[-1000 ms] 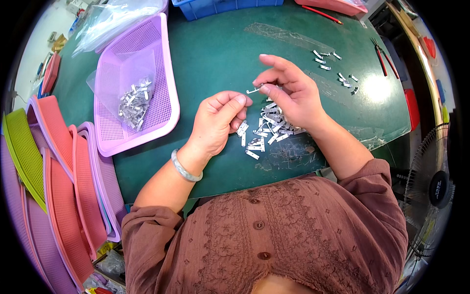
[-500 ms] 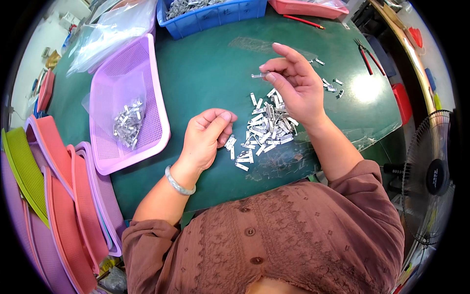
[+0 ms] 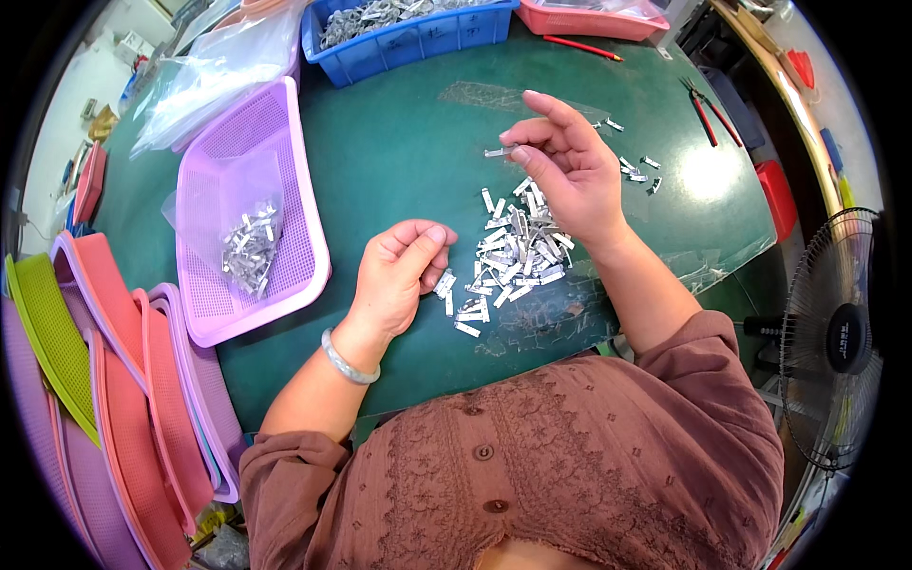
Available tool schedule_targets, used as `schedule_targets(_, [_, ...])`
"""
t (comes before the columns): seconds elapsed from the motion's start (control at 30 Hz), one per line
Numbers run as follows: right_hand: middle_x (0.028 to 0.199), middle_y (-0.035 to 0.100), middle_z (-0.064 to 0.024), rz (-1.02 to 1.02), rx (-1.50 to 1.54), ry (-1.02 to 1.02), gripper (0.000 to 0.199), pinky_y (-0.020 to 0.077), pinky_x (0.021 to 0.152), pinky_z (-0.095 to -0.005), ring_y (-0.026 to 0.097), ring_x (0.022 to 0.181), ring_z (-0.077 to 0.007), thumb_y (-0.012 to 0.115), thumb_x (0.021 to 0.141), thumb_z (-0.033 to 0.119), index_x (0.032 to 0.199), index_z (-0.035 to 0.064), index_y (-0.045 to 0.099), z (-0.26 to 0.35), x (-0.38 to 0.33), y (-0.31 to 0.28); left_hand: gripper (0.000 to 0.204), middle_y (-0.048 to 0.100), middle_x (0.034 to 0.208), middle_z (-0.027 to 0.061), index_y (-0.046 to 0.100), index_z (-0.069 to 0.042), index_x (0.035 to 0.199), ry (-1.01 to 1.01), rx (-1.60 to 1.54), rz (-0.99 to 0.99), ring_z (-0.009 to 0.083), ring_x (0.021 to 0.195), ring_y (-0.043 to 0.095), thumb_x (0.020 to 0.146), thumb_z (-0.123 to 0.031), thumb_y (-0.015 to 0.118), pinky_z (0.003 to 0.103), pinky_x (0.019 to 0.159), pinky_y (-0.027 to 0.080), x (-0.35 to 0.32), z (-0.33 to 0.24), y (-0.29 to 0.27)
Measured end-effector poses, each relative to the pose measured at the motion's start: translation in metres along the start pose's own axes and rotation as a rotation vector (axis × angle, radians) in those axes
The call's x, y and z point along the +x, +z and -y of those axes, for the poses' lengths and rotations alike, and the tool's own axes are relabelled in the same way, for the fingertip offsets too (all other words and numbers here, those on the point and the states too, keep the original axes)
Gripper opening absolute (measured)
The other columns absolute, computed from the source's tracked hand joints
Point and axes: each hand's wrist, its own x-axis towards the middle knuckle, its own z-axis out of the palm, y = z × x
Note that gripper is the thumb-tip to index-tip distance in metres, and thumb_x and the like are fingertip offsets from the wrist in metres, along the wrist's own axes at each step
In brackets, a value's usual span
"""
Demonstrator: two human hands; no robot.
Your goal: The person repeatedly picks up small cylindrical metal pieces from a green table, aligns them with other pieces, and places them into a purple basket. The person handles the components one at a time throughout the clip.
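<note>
Between thumb and forefinger, my right hand (image 3: 575,176) pinches a small silver metal part (image 3: 497,152), held above the far side of a loose pile of similar metal parts (image 3: 518,249). My left hand (image 3: 404,268) is closed left of the pile, thumb against curled fingers; whatever they may hold is hidden. A few metal parts (image 3: 445,285) lie right beside its fingertips. To the left, a purple mesh basket (image 3: 318,242) holds a clear plastic bag (image 3: 252,180) with more of these parts (image 3: 251,255) in it.
A blue bin (image 3: 413,52) full of metal parts and a pink tray (image 3: 589,27) stand at the back of the green table (image 3: 380,142). Red-handled pliers (image 3: 712,114) and a red pen (image 3: 581,47) lie there. Stacked baskets (image 3: 123,380) are at left, a fan (image 3: 836,337) at right.
Both hands keep nearly the same pose. The whole view has shifted slightly; the metal part stays pinched in my right hand.
</note>
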Motion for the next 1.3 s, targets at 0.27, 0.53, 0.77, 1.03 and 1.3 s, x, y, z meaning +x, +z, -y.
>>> schedule_targets(0.27, [0.094,0.061,-0.0098,-0.013,-0.163,0.045,0.043,0.0471,0.077,-0.0235,0.057,0.085,-0.0114,0.054,0.083,-0.007,0.124,-0.0018,0.043,0.0,0.004,-0.012,0.014,0.051,0.065,-0.0016,0.061,-0.004,0.083,0.005,0.014,0.014,0.0043,0.051,0.04,0.088,-0.015,0.054,0.016,0.043,0.028,0.001,0.0,-0.002])
schedule_targets(0.53, [0.085,0.064,-0.0071,-0.064,-0.802,0.222,0.034,0.0484,0.075,-0.0297,0.062,0.08,-0.0192,0.059,0.078,0.004,0.112,0.0056,0.056,-0.015,-0.002,-0.11,0.014,0.052,0.065,-0.0025,0.061,-0.004,0.085,0.01,0.063,0.034,0.0028,0.052,0.042,0.089,-0.015,0.053,0.015,0.045,0.031,0.003,0.003,-0.005])
schedule_targets(0.77, [0.094,0.062,-0.0097,0.024,-1.266,0.071,0.036,0.0437,0.083,-0.0363,0.056,0.092,-0.0284,0.059,0.073,0.003,0.109,0.0064,0.057,-0.009,-0.021,-0.128,0.013,0.053,0.065,-0.0026,0.063,-0.003,0.086,0.001,0.058,0.03,0.0023,0.051,0.041,0.088,-0.014,0.055,0.015,0.046,0.033,0.004,0.005,-0.005])
schedule_targets(1.03, [0.084,0.062,-0.0065,0.442,-0.828,-0.007,0.037,0.0462,0.076,-0.0358,0.055,0.086,-0.0252,0.06,0.073,0.0,0.109,0.0063,0.057,-0.012,0.002,-0.028,0.013,0.053,0.065,-0.0026,0.062,-0.003,0.086,0.016,0.074,0.02,0.002,0.051,0.04,0.088,-0.014,0.055,0.015,0.045,0.032,0.005,0.003,-0.004])
schedule_targets(1.3, [0.076,0.061,-0.0054,0.561,-0.766,0.045,0.03,0.0465,0.07,-0.0337,0.055,0.076,-0.0231,0.058,0.074,-0.001,0.104,0.0052,0.059,-0.029,0.009,0.006,0.013,0.052,0.066,-0.0031,0.062,-0.004,0.088,0.004,0.08,0.025,0.0019,0.05,0.042,0.089,-0.015,0.054,0.014,0.044,0.031,0.006,0.003,-0.006])
